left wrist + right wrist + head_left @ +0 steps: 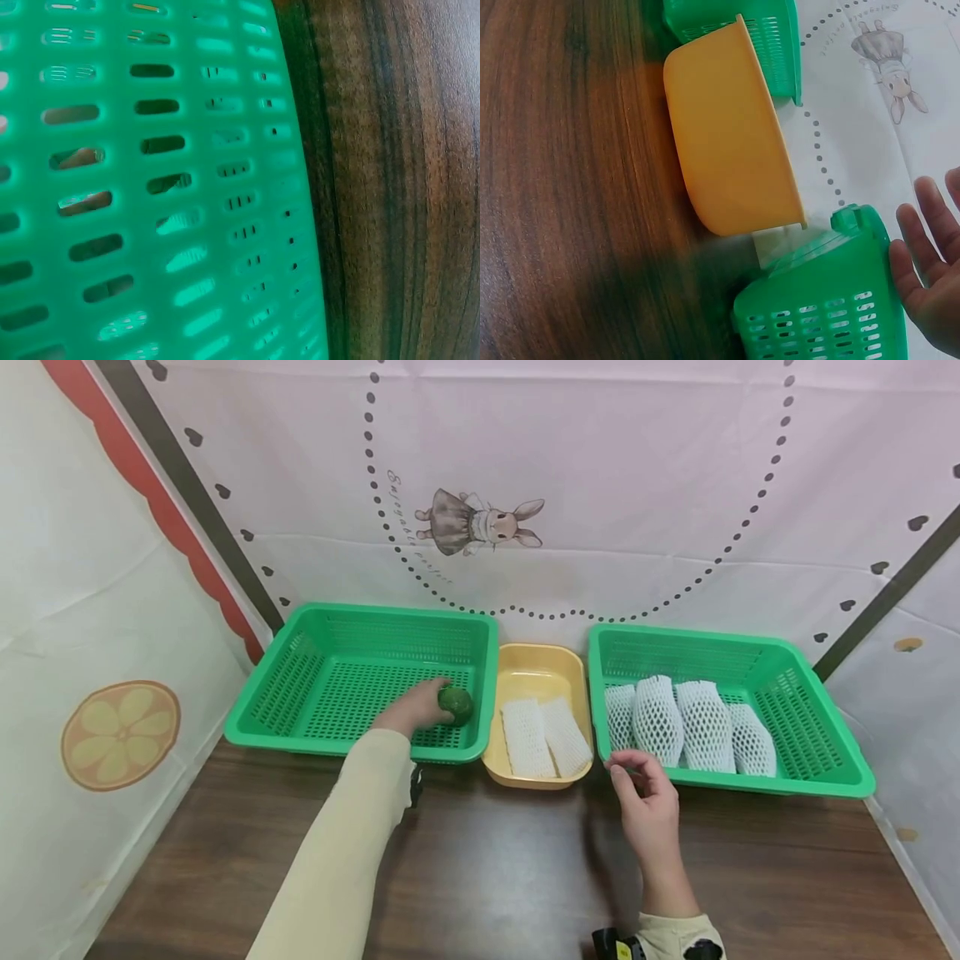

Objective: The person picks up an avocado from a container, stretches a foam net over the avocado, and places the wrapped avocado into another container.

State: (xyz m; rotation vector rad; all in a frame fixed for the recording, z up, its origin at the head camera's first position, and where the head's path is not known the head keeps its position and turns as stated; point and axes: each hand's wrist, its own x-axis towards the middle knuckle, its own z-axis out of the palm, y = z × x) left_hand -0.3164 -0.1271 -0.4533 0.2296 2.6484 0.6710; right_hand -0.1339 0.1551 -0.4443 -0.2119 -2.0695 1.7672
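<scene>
In the head view my left hand (416,707) reaches into the left green basket (360,752), its fingers and thumb round a dark green, round fruit (456,705) near that basket's right end. The left wrist view is mostly filled by the slotted basket wall (120,172), which hides the fruit and most of the hand. My right hand (648,797) holds nothing and hovers at the front left corner of the right green basket (825,777), fingers loosely bent. Several white foam net sleeves (658,722) lie in that basket, bulging. In the right wrist view, the right fingers (911,281) overlap the basket rim.
Between the baskets stands a yellow tray (536,660) with two flat white foam nets (528,739) in it. All three containers stand on a dark wooden table (487,868). A printed cloth (600,485) rises behind them, with more cloth at both sides.
</scene>
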